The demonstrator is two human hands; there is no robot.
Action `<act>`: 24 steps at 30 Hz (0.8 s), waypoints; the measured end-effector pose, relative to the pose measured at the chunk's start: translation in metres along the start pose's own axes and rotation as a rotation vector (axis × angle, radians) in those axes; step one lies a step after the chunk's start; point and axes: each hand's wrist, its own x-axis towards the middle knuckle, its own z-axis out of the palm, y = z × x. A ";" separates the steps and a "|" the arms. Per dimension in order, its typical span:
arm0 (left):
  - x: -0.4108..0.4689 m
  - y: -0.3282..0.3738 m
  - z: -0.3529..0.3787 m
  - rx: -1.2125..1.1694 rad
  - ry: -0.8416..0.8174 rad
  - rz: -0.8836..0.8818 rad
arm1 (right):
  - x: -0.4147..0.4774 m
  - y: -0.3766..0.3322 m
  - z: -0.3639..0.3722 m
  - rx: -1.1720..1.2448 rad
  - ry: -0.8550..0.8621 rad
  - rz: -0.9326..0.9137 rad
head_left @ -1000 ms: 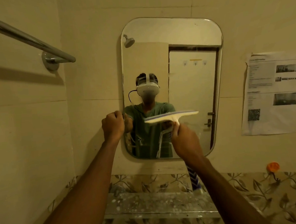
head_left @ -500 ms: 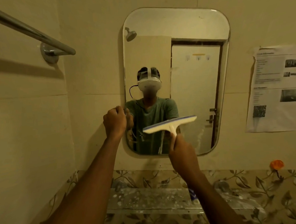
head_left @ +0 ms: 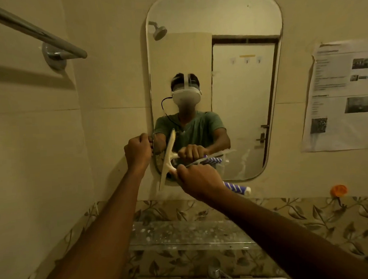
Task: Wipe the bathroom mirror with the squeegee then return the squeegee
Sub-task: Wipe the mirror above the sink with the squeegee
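Note:
A rounded wall mirror [head_left: 236,89] hangs on the cream tiled wall ahead. My right hand [head_left: 199,179] is shut on the handle of a white squeegee [head_left: 167,161]. Its blade stands nearly upright against the mirror's lower left edge, and its blue-and-white striped handle end [head_left: 238,188] sticks out to the right of my fist. My left hand [head_left: 138,151] is a closed fist pressed at the mirror's left edge, apparently gripping the rim. Water streaks show on the glass at the lower right.
A chrome towel bar [head_left: 34,33] juts from the left wall. Below the mirror runs a spotted glass shelf [head_left: 184,235], with a tap [head_left: 215,274] and basin under it. A printed paper sheet [head_left: 345,94] and an orange hook [head_left: 338,190] are on the right wall.
The squeegee has turned from lying level across the mirror's middle to standing nearly upright at the lower left edge. My right hand moved down and left. My left hand stayed at the rim.

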 end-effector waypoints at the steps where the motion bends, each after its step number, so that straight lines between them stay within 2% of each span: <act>1: -0.001 0.002 0.000 -0.001 -0.001 -0.005 | 0.002 0.005 0.001 -0.023 -0.001 -0.028; 7: -0.004 0.007 0.003 0.054 0.052 -0.001 | -0.023 0.063 -0.001 -0.114 -0.034 -0.128; 14: -0.004 0.004 0.009 0.066 0.087 0.018 | -0.074 0.137 0.002 -0.154 -0.088 0.020; 18: -0.002 0.003 0.011 0.047 0.108 0.023 | -0.086 0.136 -0.001 -0.011 -0.118 0.121; 20: -0.003 0.003 0.012 0.056 0.116 0.037 | -0.084 0.125 -0.007 0.118 0.004 0.210; 24: -0.003 0.002 0.012 0.059 0.126 0.043 | -0.064 0.101 -0.026 0.596 0.407 0.492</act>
